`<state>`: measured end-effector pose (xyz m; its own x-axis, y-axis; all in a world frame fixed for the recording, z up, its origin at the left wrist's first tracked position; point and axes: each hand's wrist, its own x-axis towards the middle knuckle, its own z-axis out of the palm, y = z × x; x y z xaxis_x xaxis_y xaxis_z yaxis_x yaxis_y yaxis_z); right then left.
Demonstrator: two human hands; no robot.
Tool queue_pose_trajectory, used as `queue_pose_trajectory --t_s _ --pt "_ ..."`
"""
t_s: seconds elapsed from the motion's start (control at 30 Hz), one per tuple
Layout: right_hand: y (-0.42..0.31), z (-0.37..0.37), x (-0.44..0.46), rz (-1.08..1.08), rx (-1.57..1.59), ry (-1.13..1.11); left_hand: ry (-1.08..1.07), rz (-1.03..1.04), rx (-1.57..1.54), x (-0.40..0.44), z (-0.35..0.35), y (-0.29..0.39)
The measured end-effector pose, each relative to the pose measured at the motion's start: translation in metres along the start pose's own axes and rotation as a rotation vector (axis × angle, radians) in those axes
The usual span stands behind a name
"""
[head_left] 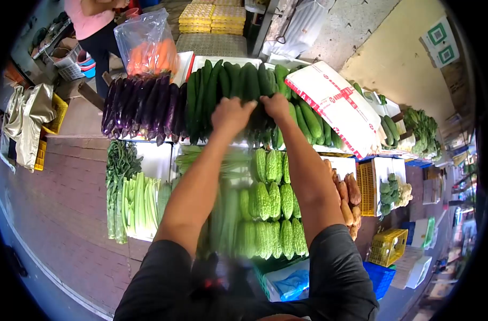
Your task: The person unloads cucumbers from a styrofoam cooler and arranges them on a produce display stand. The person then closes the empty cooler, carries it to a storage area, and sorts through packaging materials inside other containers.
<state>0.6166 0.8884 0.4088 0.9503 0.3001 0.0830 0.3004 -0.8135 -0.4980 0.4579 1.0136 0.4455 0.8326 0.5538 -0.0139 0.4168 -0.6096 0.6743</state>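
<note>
Cucumbers [248, 82] lie under left grip [231, 115], right grip [276, 106].

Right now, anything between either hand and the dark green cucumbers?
Nothing visible. The left hand and right hand are right at the dark green cucumbers. The white box with red print sits to the right of the right hand, not between it and them.

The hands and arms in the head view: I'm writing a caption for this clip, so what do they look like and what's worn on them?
The left sleeve and right sleeve are short, dark grey to black, with no marking that shows. The left hand and right hand are ungloved, with no watch in sight; rings I can't make out.
</note>
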Motion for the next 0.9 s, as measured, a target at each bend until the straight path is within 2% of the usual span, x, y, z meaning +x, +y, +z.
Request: queue_pose_trajectory --t_s 0.07,0.1,0.2,0.27,0.37,0.5,0.6,0.7,0.8,0.9 --pt "-0.005 0.013 -0.002 -0.015 -0.017 0.072 0.114 0.084 -0.083 0.032 0.003 -0.038" --pt "-0.001 0.018 0.0 -0.022 -0.023 0.086 0.073 0.1 -0.158 0.039 0.009 -0.054" --pt "0.009 0.029 0.003 -0.043 -0.012 0.114 0.072 -0.042 -0.127 0.051 0.04 -0.087" --pt "0.005 0.024 0.001 -0.053 0.034 0.119 0.064 0.038 -0.201 0.06 0.056 -0.105" --pt "-0.001 0.015 -0.006 0.041 0.088 0.146 0.096 0.069 -0.273 0.058 0.051 -0.098" --pt "-0.038 0.021 0.0 -0.011 0.164 0.185 0.149 0.139 -0.298 0.067 0.051 -0.11" --pt "-0.073 0.033 0.013 0.134 0.222 0.031 0.17 0.112 -0.317 0.06 0.038 -0.105" --pt "-0.086 0.063 0.005 0.017 -0.109 0.203 0.156 0.127 -0.331 0.048 0.026 -0.113" --pt "-0.083 0.079 0.001 -0.021 -0.306 0.208 0.149 0.098 -0.325 0.031 0.017 -0.121" --pt "-0.079 0.075 -0.002 -0.079 -0.221 0.256 0.168 0.114 -0.405 0.017 0.016 -0.143"
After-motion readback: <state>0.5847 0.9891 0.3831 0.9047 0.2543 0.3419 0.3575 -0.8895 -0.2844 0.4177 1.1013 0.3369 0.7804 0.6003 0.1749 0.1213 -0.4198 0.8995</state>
